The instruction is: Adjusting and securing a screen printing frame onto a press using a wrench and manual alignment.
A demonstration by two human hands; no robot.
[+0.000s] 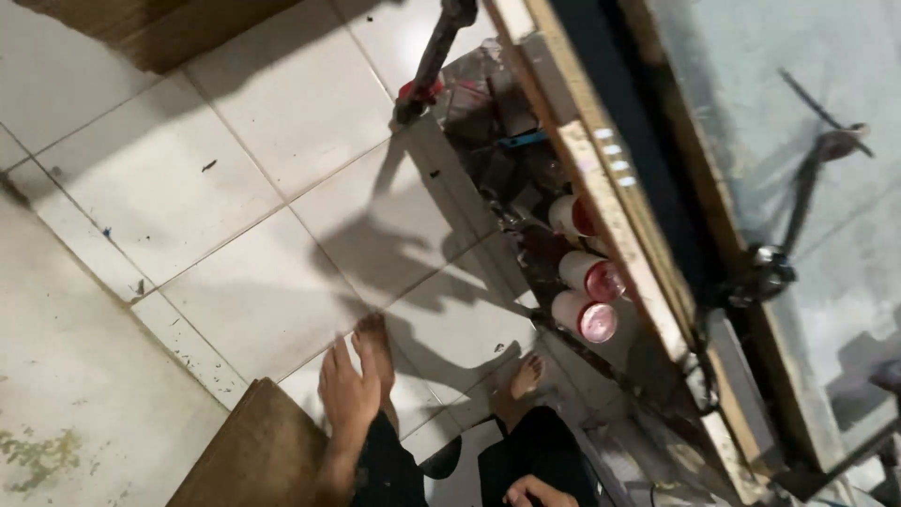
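Observation:
My left hand (347, 390) hangs open with its fingers straight, beside the corner of a brown wooden board (253, 451), and holds nothing. Just past it my bare left foot (375, 343) stands on the white tiled floor (282, 160). My bare right foot (521, 376) stands to the right, below the black trousers (526, 451). Only the curled fingers of my right hand (540, 491) show at the bottom edge, resting on the trousers. Whether they grip anything is cut off.
To the right runs a low shelf with three white cans with red lids (587, 319) lying on their sides, under a wooden rail (610, 207) and a glass pane (798, 188). A dark pole (432, 56) leans at the top. A stained concrete strip (56, 376) lies on the left.

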